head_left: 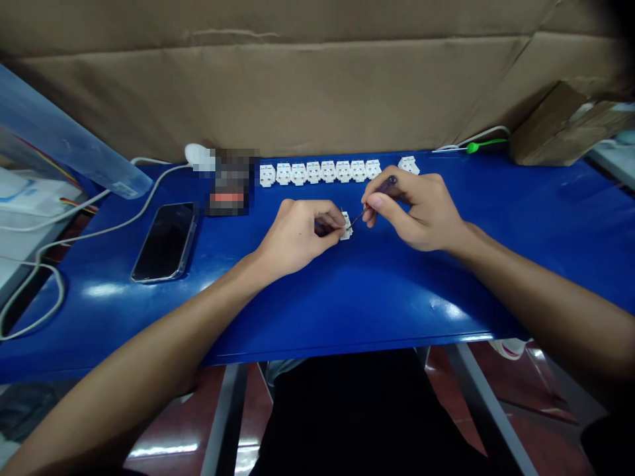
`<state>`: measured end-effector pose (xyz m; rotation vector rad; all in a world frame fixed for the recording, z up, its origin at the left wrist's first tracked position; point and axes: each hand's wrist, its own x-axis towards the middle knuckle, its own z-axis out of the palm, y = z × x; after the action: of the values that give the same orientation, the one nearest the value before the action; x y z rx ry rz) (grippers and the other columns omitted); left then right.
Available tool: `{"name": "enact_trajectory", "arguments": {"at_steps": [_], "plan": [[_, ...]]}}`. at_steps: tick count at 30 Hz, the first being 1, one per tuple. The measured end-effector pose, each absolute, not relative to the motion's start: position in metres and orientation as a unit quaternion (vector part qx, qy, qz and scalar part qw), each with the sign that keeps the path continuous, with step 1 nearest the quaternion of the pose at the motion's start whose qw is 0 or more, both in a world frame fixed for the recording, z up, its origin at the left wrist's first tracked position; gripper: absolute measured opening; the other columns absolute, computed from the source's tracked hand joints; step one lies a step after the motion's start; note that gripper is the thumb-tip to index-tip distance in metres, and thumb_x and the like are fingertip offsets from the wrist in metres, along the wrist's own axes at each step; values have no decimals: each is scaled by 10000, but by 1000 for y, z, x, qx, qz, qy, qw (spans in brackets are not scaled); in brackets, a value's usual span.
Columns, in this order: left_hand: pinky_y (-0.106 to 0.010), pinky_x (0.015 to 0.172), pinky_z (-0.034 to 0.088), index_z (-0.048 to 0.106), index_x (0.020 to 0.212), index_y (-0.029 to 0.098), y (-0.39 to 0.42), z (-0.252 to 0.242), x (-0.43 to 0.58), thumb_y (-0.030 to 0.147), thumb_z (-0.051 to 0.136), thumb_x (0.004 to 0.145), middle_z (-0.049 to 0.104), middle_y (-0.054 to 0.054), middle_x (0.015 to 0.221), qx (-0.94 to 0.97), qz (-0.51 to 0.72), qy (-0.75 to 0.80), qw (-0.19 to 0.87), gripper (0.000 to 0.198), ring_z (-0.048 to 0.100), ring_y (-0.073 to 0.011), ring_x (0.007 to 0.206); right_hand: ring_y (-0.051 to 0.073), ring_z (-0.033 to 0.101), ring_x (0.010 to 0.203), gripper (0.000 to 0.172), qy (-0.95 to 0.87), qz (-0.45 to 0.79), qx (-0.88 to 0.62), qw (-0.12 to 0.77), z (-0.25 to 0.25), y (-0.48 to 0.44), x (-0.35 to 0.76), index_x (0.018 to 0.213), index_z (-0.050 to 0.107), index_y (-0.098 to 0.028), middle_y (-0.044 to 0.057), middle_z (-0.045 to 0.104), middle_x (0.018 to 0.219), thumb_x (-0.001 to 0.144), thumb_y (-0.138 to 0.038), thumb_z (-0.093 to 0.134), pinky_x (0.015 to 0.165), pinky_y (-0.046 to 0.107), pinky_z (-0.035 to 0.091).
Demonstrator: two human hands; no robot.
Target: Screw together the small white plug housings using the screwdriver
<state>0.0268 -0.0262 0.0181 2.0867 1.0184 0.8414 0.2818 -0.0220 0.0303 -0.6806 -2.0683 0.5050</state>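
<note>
My left hand (302,235) pinches a small white plastic part (346,229) just above the blue table, thumb and fingers closed at its left side. The part looks like the white connector pieces lined up behind it. My right hand (414,210) grips a screwdriver (385,190) with a dark handle. Its thin shaft slants down to the left, and the tip meets the white part or lies right beside it. A row of several white connector pieces (328,172) stands along the back of the table. One more such piece (409,165) sits apart to the right, partly behind my right hand.
A phone (165,242) lies at the left of the blue table (297,317). Near it are a pixelated dark item (231,182), a white rounded object (196,156) and a loose white cable (104,218). Cardboard (317,99) rises behind; a cardboard box (560,132) stands back right.
</note>
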Motion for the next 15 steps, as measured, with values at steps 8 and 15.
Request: {"name": "enact_trajectory", "arguments": {"at_steps": [8, 15], "plan": [[-373, 839, 712, 855, 939, 175, -19, 16, 27, 259, 928, 844, 882, -103, 919, 693, 334, 440, 462, 146, 866, -235, 833, 147, 811, 676, 198, -826, 200, -278, 448, 34, -24, 282, 1071, 718, -227, -12, 827, 810, 1162, -391, 652, 658, 313, 623], [-411, 862, 748, 838, 905, 143, -25, 25, 34, 195, 935, 809, 873, -127, 892, 576, 318, 492, 570, 146, 872, -243, 817, 157, 804, 662, 203, -825, 205, -286, 442, 36, -24, 282, 1064, 719, -282, -42, 827, 798, 1173, -429, 630, 649, 327, 638]]}}
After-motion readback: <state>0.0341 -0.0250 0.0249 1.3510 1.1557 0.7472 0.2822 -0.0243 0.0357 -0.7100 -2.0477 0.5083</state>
